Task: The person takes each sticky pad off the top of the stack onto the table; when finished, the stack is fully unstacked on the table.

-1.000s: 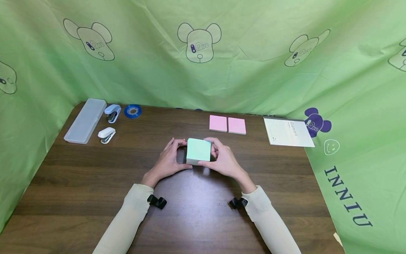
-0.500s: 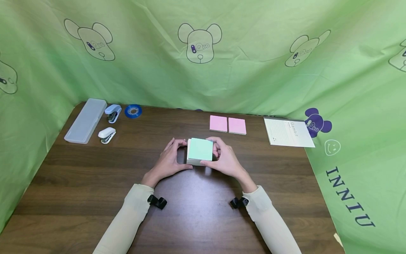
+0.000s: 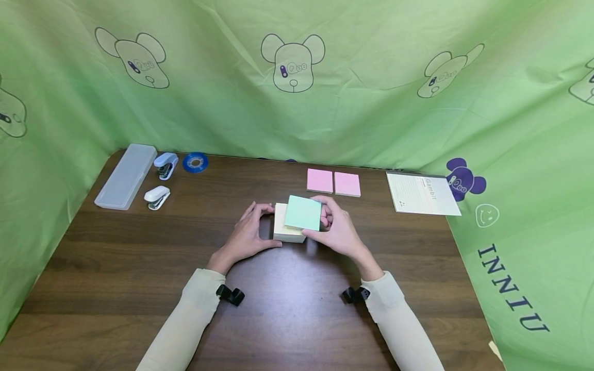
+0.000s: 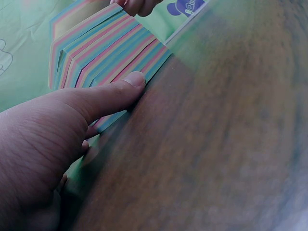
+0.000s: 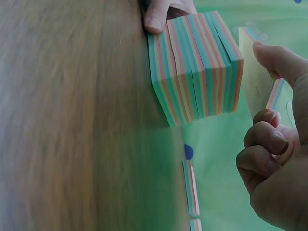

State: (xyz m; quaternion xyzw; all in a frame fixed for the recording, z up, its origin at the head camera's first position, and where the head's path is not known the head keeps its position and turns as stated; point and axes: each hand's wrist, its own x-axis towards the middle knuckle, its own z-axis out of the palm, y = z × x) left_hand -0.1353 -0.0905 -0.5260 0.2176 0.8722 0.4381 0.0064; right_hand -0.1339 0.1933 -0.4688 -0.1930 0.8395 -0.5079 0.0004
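Steadying the note block (image 3: 286, 226) with our flat left hand (image 3: 242, 240), we pinched the green top wad (image 3: 303, 213) in our right hand (image 3: 337, 232), judging a clean lift next.

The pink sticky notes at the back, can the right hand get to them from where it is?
Probably yes. The pink sticky notes lie just beyond the right hand with bare table between, but that hand is holding a green slice of notes.

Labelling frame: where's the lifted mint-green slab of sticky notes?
Head view, table centre: mint-green slab of sticky notes pinched by right hand, over the pale-yellow-topped note block that the left hand steadies.
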